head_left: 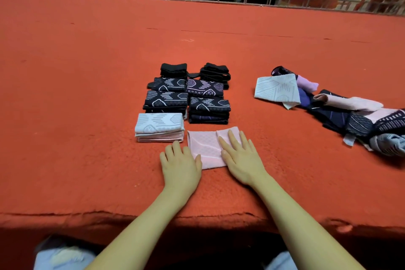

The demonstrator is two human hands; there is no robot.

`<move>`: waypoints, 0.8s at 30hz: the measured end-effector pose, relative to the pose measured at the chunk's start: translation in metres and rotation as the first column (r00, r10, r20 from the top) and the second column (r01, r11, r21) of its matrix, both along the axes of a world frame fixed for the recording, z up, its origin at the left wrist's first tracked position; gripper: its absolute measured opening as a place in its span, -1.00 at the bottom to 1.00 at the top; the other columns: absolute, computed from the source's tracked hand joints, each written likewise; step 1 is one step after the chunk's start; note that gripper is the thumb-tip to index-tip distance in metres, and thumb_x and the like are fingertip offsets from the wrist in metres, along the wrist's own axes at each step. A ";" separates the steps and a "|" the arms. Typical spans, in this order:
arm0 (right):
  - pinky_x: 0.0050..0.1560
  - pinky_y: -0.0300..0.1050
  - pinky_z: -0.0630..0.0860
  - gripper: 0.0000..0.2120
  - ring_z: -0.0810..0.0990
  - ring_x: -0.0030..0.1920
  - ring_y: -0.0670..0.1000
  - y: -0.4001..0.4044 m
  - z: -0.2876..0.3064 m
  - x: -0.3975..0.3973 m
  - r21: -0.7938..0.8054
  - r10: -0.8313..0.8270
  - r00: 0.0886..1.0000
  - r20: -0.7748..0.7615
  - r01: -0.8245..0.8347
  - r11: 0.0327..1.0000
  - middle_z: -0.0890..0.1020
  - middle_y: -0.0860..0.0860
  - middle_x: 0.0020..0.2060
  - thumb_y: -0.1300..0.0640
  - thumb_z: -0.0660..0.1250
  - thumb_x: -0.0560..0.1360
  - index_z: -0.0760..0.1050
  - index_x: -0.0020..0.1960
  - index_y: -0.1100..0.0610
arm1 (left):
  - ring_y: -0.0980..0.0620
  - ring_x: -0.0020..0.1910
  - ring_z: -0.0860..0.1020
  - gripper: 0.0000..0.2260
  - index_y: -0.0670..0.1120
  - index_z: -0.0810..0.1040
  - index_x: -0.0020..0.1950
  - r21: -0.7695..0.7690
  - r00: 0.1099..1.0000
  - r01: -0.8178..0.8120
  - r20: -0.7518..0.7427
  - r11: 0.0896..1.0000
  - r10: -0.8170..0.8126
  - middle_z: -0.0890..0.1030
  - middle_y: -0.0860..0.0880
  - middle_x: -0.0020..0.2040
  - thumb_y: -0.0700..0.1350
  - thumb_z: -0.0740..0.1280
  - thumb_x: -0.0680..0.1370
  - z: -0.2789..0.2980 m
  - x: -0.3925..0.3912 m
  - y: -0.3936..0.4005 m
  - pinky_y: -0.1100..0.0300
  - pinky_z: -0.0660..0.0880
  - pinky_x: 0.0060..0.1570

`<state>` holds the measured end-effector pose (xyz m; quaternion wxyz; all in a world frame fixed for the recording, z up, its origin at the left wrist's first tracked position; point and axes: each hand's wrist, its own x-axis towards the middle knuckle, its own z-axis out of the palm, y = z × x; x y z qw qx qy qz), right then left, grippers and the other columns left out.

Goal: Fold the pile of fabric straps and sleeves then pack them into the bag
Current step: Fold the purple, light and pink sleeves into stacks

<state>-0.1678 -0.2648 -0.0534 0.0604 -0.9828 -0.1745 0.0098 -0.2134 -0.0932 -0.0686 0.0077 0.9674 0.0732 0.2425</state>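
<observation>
Folding well along, no bag in sight.

On the red carpet (87,72) we've got 7 folded stacks (186,94) lined up in 2 columns, and the unfolded pile (341,114) waits well apart on the right. Our pink sleeve (203,149) lies nearest, right hand (240,158) flat on top, left hand (179,160) flat at its edge, fingers straight, gripping nothing. Packing's not yet begun.

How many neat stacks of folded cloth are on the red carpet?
7: two black stacks at the back, four dark patterned stacks in the middle rows, and one white-and-pink stack nearest, on the left.
</observation>
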 end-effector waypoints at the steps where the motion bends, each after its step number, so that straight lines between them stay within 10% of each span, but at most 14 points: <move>1: 0.50 0.04 -0.22 -0.51 -0.25 0.53 0.11 0.001 0.000 -0.001 0.020 -0.003 1.000 -0.015 0.003 1.000 -0.13 -0.03 0.56 -0.13 -0.18 0.64 -0.09 0.56 -0.14 | -0.19 -0.21 0.51 -0.68 -0.19 0.58 -0.24 -0.003 1.000 -0.008 -0.007 1.000 0.008 0.57 -0.20 -0.17 0.01 0.55 0.25 -0.001 -0.001 -0.001 0.02 0.19 -0.19; 10: 0.46 -0.04 0.01 -0.50 0.02 0.53 0.16 -0.004 -0.004 -0.008 0.231 -0.014 0.997 0.079 -0.004 0.973 0.20 0.00 0.51 -0.07 -0.09 0.59 0.32 0.46 -0.02 | -0.11 -0.32 0.51 -0.47 -0.07 0.51 0.28 -0.113 0.968 0.164 0.209 0.980 -0.138 0.55 -0.02 -0.30 -0.21 0.46 0.31 0.000 0.006 -0.011 0.05 0.17 -0.15; 15: 0.07 -0.11 0.09 -0.49 0.34 0.11 0.13 -0.003 -0.004 -0.011 0.293 -0.127 0.968 0.215 0.059 0.954 0.42 0.02 0.13 -0.25 0.00 0.44 0.56 0.20 -0.14 | -0.03 -0.30 0.52 -0.57 -0.08 0.41 0.30 -0.234 0.894 0.342 0.378 0.910 -0.239 0.55 0.04 -0.28 -0.06 0.19 0.44 0.020 0.016 -0.023 0.09 0.23 -0.12; 19: -0.01 -0.19 -0.01 -0.27 0.32 0.12 -0.01 -0.006 0.000 -0.009 0.403 -0.182 0.976 0.123 0.118 0.908 0.41 -0.10 0.09 -0.26 -0.33 0.38 0.46 0.24 -0.15 | -0.08 -0.25 0.59 -0.62 -0.15 0.50 0.22 -0.559 0.890 0.434 0.387 0.706 -0.241 0.60 0.03 -0.23 -0.04 0.24 0.45 0.041 0.025 -0.047 0.00 0.43 -0.07; 24: 0.10 -0.15 0.07 -0.29 0.40 0.13 0.03 -0.015 0.001 -0.013 0.750 -0.494 0.862 0.113 0.252 0.612 0.51 -0.03 0.08 -0.24 -0.26 0.42 0.55 0.12 0.06 | -0.05 0.06 0.58 -0.64 -0.09 0.41 0.38 -0.801 0.883 0.405 0.218 0.441 -0.416 0.61 -0.05 0.10 -0.03 0.24 0.60 0.053 0.033 -0.074 0.18 0.42 0.07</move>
